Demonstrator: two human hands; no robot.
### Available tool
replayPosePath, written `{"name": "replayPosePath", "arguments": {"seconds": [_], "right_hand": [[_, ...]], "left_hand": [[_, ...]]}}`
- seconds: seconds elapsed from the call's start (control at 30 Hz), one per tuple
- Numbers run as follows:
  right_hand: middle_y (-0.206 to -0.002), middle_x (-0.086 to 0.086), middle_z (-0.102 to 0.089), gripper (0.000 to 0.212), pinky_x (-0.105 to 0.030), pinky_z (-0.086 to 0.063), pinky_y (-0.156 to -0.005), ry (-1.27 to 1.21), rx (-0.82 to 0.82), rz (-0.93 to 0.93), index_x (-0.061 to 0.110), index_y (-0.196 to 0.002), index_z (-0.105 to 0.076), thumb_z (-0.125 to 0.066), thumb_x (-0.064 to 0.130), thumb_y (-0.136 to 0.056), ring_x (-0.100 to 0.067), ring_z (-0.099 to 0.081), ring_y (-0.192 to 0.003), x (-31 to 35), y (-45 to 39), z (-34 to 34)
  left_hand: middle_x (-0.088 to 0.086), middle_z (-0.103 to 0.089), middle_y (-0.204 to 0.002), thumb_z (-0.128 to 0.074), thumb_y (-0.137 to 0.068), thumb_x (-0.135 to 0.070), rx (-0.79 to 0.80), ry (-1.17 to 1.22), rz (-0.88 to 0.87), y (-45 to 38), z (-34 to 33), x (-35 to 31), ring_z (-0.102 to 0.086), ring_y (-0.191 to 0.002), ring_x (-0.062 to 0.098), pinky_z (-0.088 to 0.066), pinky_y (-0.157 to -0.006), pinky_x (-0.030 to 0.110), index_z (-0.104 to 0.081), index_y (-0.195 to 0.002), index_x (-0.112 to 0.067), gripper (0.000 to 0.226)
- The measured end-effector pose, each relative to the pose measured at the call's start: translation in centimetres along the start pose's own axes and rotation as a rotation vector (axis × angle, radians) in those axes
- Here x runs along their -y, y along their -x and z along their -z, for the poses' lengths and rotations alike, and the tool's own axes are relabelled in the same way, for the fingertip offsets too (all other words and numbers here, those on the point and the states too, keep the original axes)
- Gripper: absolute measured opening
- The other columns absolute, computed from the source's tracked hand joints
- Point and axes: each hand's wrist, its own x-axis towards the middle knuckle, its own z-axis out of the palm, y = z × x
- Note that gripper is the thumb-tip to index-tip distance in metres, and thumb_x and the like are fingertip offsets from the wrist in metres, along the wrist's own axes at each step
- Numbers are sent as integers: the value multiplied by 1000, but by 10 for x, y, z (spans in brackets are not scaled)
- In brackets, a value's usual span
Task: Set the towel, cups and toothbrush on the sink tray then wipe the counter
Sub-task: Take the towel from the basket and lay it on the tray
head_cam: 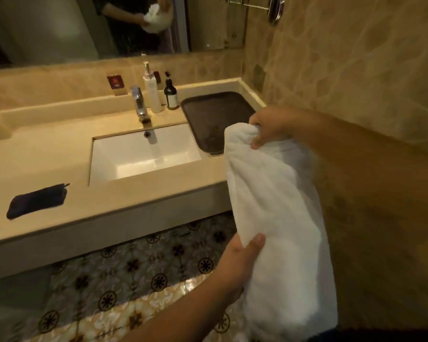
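White towel (277, 206) hanging between right hand (267, 127), clenched on its top, and left hand (242, 257), gripping lower edge.

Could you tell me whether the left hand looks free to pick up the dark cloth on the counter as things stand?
Probably not: the left hand is gripping the white towel, held off the counter, and the dark cloth lies far left.

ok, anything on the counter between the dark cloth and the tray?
Only the sink basin in the head view. It is set into the counter between the dark cloth and the tray; the counter is otherwise bare there.
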Motion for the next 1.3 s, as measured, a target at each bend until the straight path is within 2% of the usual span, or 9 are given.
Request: {"name": "replayPosePath", "arguments": {"seconds": [0.17,0.37,0.57,0.67,0.77,0.83,1.0,1.1,1.3], "right_hand": [[-73,10,-46,34,-29,-28,-52,62,11,11,27,-74,-49,-79,44,-75,-9,-43,-64,-43,-100,28],[-70,6,-47,38,-32,-34,-58,106,15,-42,28,-68,-43,-76,46,-78,-15,-44,-64,-89,-226,37],[-69,5,-46,42,-32,-31,-52,182,19,-15,25,-65,-42,-77,46,-76,-18,-44,-64,-131,-331,60],[-77,-1,-54,34,-34,-40,-59,233,46,14,21,-75,-51,-75,44,-78,-21,-50,-68,-147,-379,67],[-89,-3,-59,33,-44,-52,-76,290,81,23,18,-89,-58,-74,46,-79,-25,-56,-79,-158,-428,69],[-88,-1,-56,32,-46,-53,-81,315,113,12,20,-85,-54,-74,45,-80,-24,-54,-81,-165,-458,66],[-86,-2,-59,32,-36,-44,-65,349,194,42,23,-74,-49,-73,44,-80,-23,-54,-77,-185,-519,44],[-93,-3,-62,30,-34,-41,-62,391,214,72,20,-89,-58,-73,43,-81,-23,-55,-78,-195,-543,26],[-98,-4,-62,43,-38,-51,-74,401,283,1,19,-114,-64,-74,43,-79,-26,-59,-88,-214,-579,-11]], "left_hand": [[4,-64,-133,-62,-96,-41,7,39,-36,-105,11,-37,-61,-121,27,-52,-97,45,-53,-139,-24,47],[0,-66,-130,-67,-90,-52,-16,40,-18,-236,53,-69,-61,-120,23,-48,-103,48,-52,-138,-25,57],[-10,-71,-119,-67,-87,-49,-64,70,39,-341,81,-114,-67,-108,12,-54,-91,33,-56,-130,-27,49],[-8,-72,-117,-63,-93,-43,-60,99,59,-384,87,-134,-68,-107,14,-56,-87,31,-59,-125,-28,36],[4,-70,-122,-59,-97,-36,-98,172,82,-427,93,-147,-65,-113,26,-48,-102,49,-62,-124,-22,31],[8,-68,-125,-58,-98,-33,-135,216,106,-452,96,-152,-63,-116,30,-45,-104,53,-60,-129,-17,34],[11,-69,-124,-57,-99,-31,-161,334,166,-503,100,-152,-64,-115,30,-46,-103,53,-58,-131,-15,36],[12,-69,-122,-57,-100,-32,-180,326,169,-524,99,-146,-65,-113,30,-48,-101,51,-58,-130,-13,36],[5,-74,-109,-58,-97,-37,-320,167,296,-565,98,-137,-70,-100,23,-55,-92,44,-63,-122,-19,32]]}}
